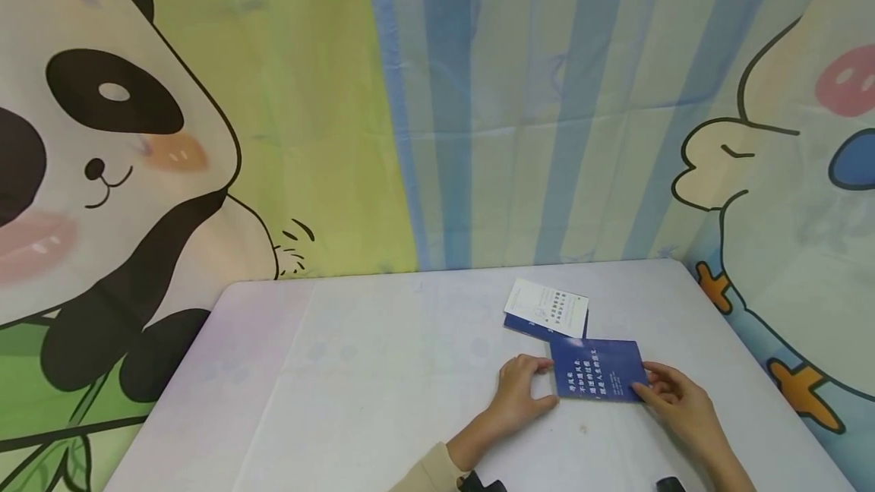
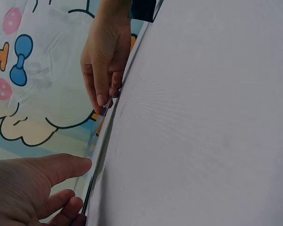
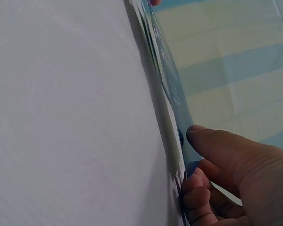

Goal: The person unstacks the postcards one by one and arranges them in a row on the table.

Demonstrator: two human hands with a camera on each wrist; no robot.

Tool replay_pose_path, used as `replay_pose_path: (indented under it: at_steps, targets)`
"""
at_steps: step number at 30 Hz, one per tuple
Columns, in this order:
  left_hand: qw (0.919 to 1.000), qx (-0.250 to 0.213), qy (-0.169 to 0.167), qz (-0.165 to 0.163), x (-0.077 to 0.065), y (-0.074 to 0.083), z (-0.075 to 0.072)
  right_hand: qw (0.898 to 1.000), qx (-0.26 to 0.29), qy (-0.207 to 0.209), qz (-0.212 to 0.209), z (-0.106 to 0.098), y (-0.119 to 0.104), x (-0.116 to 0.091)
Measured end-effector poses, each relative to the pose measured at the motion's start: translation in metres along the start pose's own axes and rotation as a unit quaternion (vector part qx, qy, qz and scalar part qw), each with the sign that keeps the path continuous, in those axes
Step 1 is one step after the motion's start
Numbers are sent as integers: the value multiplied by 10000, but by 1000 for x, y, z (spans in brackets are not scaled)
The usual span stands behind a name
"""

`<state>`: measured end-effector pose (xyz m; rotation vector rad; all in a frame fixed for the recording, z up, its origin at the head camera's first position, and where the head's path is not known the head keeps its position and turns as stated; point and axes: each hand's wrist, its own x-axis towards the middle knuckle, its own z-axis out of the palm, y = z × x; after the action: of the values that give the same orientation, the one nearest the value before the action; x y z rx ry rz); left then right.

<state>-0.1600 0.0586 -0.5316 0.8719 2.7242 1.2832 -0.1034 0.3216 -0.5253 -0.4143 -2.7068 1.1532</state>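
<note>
A dark blue card printed with white lines of characters lies at the right part of the white table. My right hand pinches its right edge, thumb on top and the other fingers curled at the edge. At the left edge my left hand touches it with thumb and forefinger spread apart, the thumb by the near corner. In the right wrist view the right hand and the thin layered card edge show side-on. The left wrist view has the left hand close to the table edge line.
Just beyond the blue card, a white printed card overlaps another blue card. The white table extends to the left. Cartoon-printed cloth hangs behind and at both sides.
</note>
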Motion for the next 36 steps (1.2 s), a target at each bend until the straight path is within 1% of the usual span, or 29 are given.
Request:
replay_pose_path:
  at_steps: [3, 7, 9, 13, 16, 20, 24, 29, 32, 36]
  targets:
    - [9999, 86, -77, -22, 0, 3, 3, 9999, -122, -23, 93, -2, 4, 2]
    - [9994, 316, -132, -63, -1, 6, 8, 9997, -206, 36, 91, -5, 8, 3]
    - [9989, 418, -190, -67, -1, 7, 10, 9997, -226, 93, 5, -7, 8, 2]
    - [9983, 498, -311, -34, -1, 10, 13, 9985, -303, 276, -350, -8, 8, 2]
    - [9978, 603, -284, 73, -1, 10, 13, 9976, -402, 351, -444, -7, 9, 2]
    - [9953, 898, -244, 254, -2, 10, 12, 9978, -507, 267, -328, -6, 9, 0]
    - [9929, 1100, -325, 310, -4, 9, 12, 9977, -579, 214, -291, -5, 10, 0]
    - [9928, 1084, -423, 284, -4, 9, 11, 9976, -616, 218, -219, -6, 13, 2]
    - [9923, 1111, -443, 307, -4, 9, 11, 9978, -625, 135, -197, -9, 12, 2]
    - [9917, 1150, -464, 326, -4, 9, 11, 9981, -609, 2, -46, -13, 12, 2]
